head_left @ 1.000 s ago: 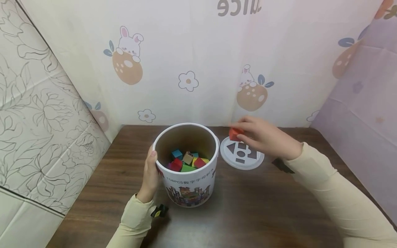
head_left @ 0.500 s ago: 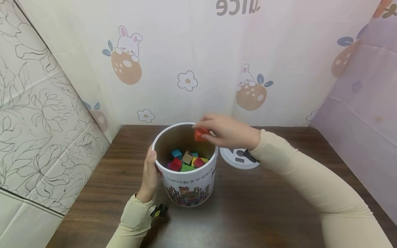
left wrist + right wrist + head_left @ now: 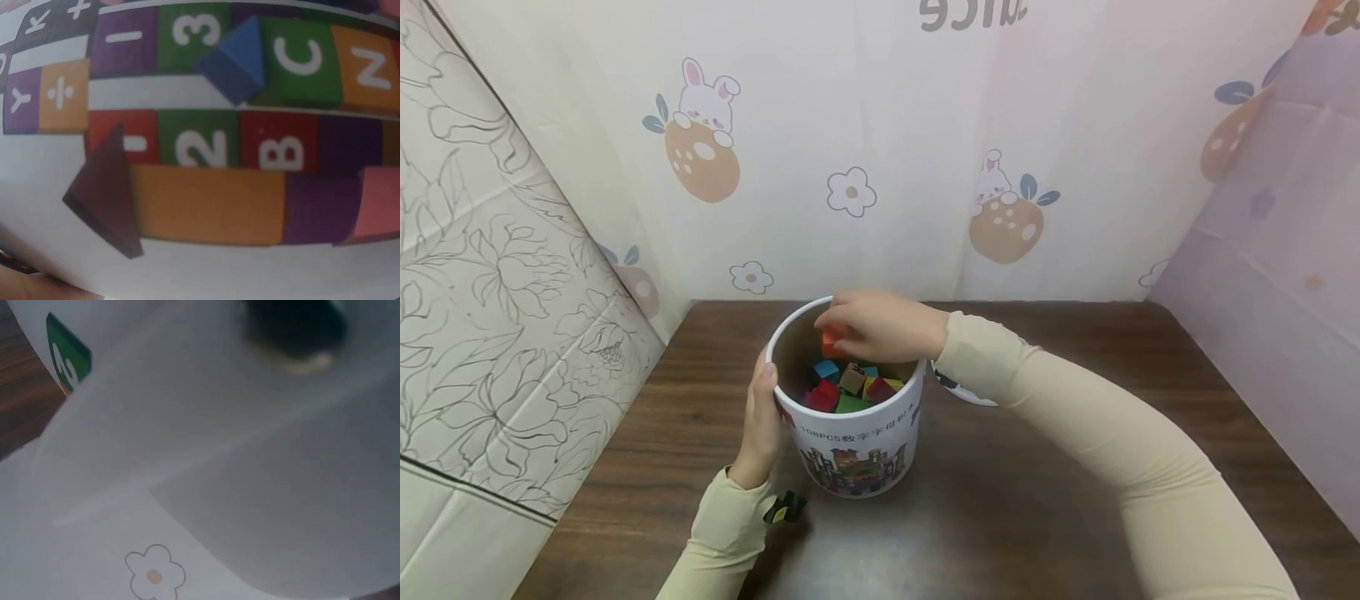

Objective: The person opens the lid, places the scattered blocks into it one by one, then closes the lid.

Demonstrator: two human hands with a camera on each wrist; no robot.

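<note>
A white bucket (image 3: 859, 450) with printed building blocks on its wall stands on the table in the head view. My left hand (image 3: 760, 425) holds its left side, the thumb at the rim. Between the thumb and fingers of my right hand (image 3: 883, 325) is a red block (image 3: 832, 342), held inside the bucket's mouth above the other blocks. Below it lie a blue block (image 3: 826, 371), a wooden block (image 3: 852, 378), a dark red block (image 3: 822, 397) and a green block (image 3: 852, 405). The printed bucket wall fills the left wrist view.
A white lid (image 3: 964, 395) with cut-out shapes lies right of the bucket, mostly hidden by the right sleeve (image 3: 1045, 392). Behind the brown wooden table (image 3: 1015, 500) hangs a patterned curtain (image 3: 910, 150), with panels at both sides.
My right hand has carried the red block leftward from over the lid into the bucket's mouth. The left hand and the bucket have stayed in place.
</note>
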